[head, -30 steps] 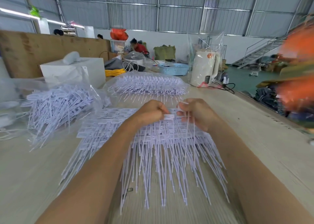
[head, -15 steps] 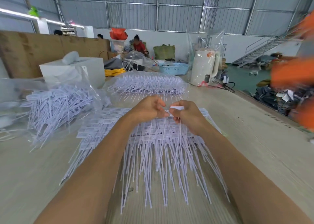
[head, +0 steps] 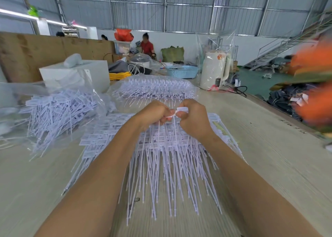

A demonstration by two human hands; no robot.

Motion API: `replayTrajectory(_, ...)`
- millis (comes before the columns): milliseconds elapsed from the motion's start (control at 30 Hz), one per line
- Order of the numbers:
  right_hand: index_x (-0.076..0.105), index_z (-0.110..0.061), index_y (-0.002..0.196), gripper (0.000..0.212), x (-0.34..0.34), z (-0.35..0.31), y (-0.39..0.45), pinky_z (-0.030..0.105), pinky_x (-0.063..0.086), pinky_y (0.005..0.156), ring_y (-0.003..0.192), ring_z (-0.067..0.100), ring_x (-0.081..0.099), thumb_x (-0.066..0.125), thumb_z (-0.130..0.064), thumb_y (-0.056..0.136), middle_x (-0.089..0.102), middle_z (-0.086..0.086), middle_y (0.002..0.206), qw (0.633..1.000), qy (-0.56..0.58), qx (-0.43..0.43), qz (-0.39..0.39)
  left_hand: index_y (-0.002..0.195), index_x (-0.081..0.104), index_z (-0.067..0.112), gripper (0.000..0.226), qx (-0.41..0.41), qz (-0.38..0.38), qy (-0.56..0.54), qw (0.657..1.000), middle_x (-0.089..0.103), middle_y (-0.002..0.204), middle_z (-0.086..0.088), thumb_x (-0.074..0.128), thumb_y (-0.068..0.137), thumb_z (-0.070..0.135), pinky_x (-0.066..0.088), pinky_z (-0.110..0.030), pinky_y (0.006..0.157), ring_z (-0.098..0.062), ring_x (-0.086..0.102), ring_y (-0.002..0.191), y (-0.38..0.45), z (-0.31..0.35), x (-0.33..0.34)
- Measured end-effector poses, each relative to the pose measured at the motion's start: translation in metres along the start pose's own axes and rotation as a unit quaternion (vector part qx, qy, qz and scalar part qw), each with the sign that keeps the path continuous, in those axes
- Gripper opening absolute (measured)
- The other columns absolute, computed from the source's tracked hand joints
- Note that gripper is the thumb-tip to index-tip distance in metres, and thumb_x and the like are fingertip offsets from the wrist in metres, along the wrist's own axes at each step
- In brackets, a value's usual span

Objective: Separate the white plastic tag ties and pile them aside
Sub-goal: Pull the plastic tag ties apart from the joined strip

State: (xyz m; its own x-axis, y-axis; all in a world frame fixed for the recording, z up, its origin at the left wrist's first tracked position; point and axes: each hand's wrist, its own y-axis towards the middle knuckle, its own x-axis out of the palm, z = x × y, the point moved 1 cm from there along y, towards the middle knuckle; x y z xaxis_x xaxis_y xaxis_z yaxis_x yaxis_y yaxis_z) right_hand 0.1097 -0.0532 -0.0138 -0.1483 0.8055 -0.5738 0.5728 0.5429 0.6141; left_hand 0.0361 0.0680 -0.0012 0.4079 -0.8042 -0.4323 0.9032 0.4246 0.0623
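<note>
A wide sheet of joined white plastic tag ties (head: pixel 167 161) lies on the table before me, long tails pointing toward me. My left hand (head: pixel 152 113) grips the head end of a bunch of ties, fingers curled. Close beside it, my right hand (head: pixel 193 118) pinches the flat white tag head (head: pixel 182 109) of one tie. Both hands are raised a little above the sheet's far edge. A loose pile of ties (head: pixel 57 114) lies at the left on clear plastic.
Another bag of white ties (head: pixel 154 88) sits just beyond my hands. A white box (head: pixel 75 73) stands at the back left, a wrapped white kettle (head: pixel 214 71) and a blue basket (head: pixel 181 71) at the back. The table edge (head: pixel 280 114) runs along the right. Blurred orange shapes fill the right border.
Both hands have lifted slightly off the sheet and drawn together. The right hand now holds a tag head up between its fingers.
</note>
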Motion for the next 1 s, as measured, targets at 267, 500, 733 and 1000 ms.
replayTrajectory(267,0.062,0.005,0.09,0.005,-0.006,0.009,0.003,0.037,0.05,0.071,0.075,0.033,0.057,0.059,0.004,0.085,0.053,0.01,0.084,0.998,0.065,-0.002,-0.02,0.054,0.05,0.015,0.039,-0.013,-0.015,-0.032,0.999,0.037,0.035,0.01,0.056,0.092,0.018,0.021,-0.017,0.037,-0.005,0.03,0.031,0.002,0.003,0.006)
replayTrajectory(500,0.062,0.005,0.094,0.011,-0.034,0.054,0.011,0.029,0.043,0.052,0.056,0.018,0.048,0.058,-0.004,0.089,0.051,0.008,0.066,0.949,0.168,0.253,0.083,0.043,0.052,0.018,0.049,0.02,-0.015,-0.058,0.998,0.039,0.037,0.008,0.056,0.091,0.007,0.027,-0.016,0.04,-0.007,0.029,0.032,0.0,0.002,-0.009)
replayTrajectory(733,0.047,-0.002,0.072,0.022,-0.034,0.028,0.016,0.013,0.03,0.035,0.053,0.011,0.035,0.045,0.008,0.092,0.042,0.006,0.068,0.821,0.482,0.304,-0.034,0.068,0.059,0.006,0.032,0.006,-0.053,0.029,0.998,0.061,0.068,-0.006,0.039,0.086,-0.012,0.035,-0.028,0.055,-0.018,0.051,0.062,-0.003,-0.004,0.006)
replayTrajectory(1000,0.052,0.003,0.093,0.006,-0.044,0.026,0.01,0.014,0.038,0.037,0.056,0.011,0.049,0.046,0.001,0.094,0.051,0.009,0.081,0.805,0.508,0.293,-0.086,0.091,0.063,0.02,0.026,0.004,-0.106,0.145,0.984,0.058,0.089,0.0,0.052,0.088,-0.003,0.04,-0.025,0.063,-0.014,0.049,0.071,-0.01,0.002,0.002)
